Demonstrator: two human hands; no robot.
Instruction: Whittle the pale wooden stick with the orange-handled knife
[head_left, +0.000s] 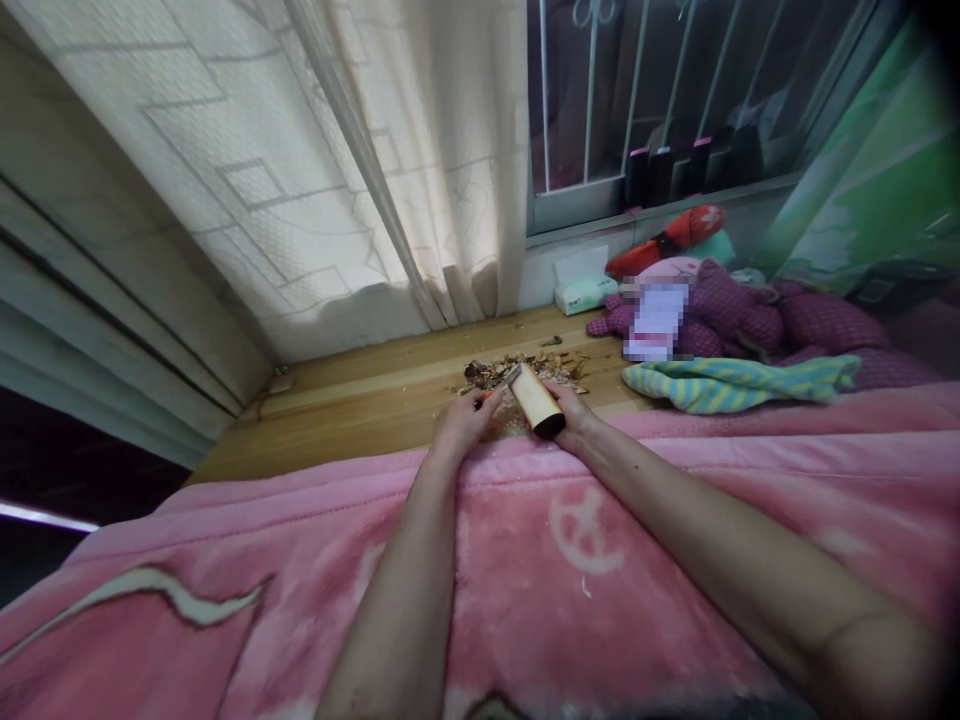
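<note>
A pale wooden cylinder (537, 398) with a dark, charred-looking end sits at the near edge of a wooden ledge (360, 415), slanting from far left to near right. The right hand (574, 417) wraps its lower side in a firm, closed grip. The left hand (459, 423) is closed narrowly around the orange handle of a small knife (489, 397), most of which is hidden by the fingers. The short steel blade angles up to the cylinder's far end and seems to touch it, though the exact contact is hard to tell.

A loose heap of wood shavings (517, 372) lies just beyond the hands. The blade works close to the right hand's fingers, so a slip off the rounded wood could cut them. The cylinder could also roll if the right hand's hold loosens.

The hands sit at the ledge's near edge, where a pink quilted blanket (525, 590) begins, so dropped shavings or the knife could land on it. Bare ledge offers open room to the left, up to a cream curtain (390, 170). To the right, room narrows at a striped towel (735, 385) and a purple plush cushion (814, 325).
</note>
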